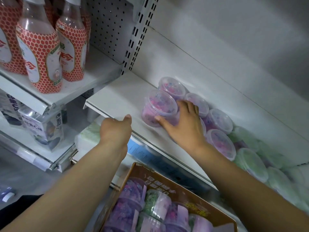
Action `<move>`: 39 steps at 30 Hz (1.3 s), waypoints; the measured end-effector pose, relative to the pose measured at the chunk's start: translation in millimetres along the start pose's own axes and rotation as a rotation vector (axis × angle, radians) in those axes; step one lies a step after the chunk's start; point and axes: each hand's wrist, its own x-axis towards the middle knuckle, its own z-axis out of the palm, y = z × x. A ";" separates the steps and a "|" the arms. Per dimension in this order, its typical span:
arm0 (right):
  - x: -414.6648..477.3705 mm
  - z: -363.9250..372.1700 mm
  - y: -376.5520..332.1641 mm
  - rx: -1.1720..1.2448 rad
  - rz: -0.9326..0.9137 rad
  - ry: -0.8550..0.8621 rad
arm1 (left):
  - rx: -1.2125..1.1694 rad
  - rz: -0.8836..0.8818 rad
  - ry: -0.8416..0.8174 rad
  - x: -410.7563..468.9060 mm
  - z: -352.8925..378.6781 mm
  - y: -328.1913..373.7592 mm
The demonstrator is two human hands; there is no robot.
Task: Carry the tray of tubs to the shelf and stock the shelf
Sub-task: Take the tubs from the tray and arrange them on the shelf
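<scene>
While I watched through the head camera, the right hand [182, 126] gripped a pink tub [158, 108] on the shelf [117, 97], thumb against its near wall and fingers [189, 106] curled round the far side. The tub sat at the left end of a row [219, 119] of like pink tubs, touching the one behind it. I judged the grip was there to seat it tight against its neighbours, so the row could run leftward into bare shelf. Whether its base was fully down I could not tell. Further right, green tubs [250, 161] filled the shelf.

The left hand [117, 129] lay at the shelf's front lip, thumb out along the edge. Its fingers were hidden beyond the palm, so I could not say whether they were curled or straight. I took it for a steadying hand.

The tray [133, 173], a brown card box, was below, between the arms, with purple, pink and green tubs packed in it, so stocking looked well short of done.

The shelf was smooth white metal, a surface a tub should slide on easily. A slotted upright [135, 36] and a perforated back panel [107, 22] stood behind it. To the left, bottles [38, 47] in red honeycomb sleeves stood on a higher shelf [93, 71], with cartons [46, 126] below them.
</scene>
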 end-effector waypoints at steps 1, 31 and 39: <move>-11.1 -0.5 5.5 -0.021 0.009 0.031 | 0.021 0.030 0.005 -2.6 3.3 -3.7; -267.0 -0.5 54.5 0.291 0.266 -0.173 | 1.123 0.114 -0.405 -62.7 -38.0 -130.3; -403.1 15.4 71.8 0.478 0.850 -0.478 | 0.951 0.032 -0.274 -97.3 -81.6 -200.5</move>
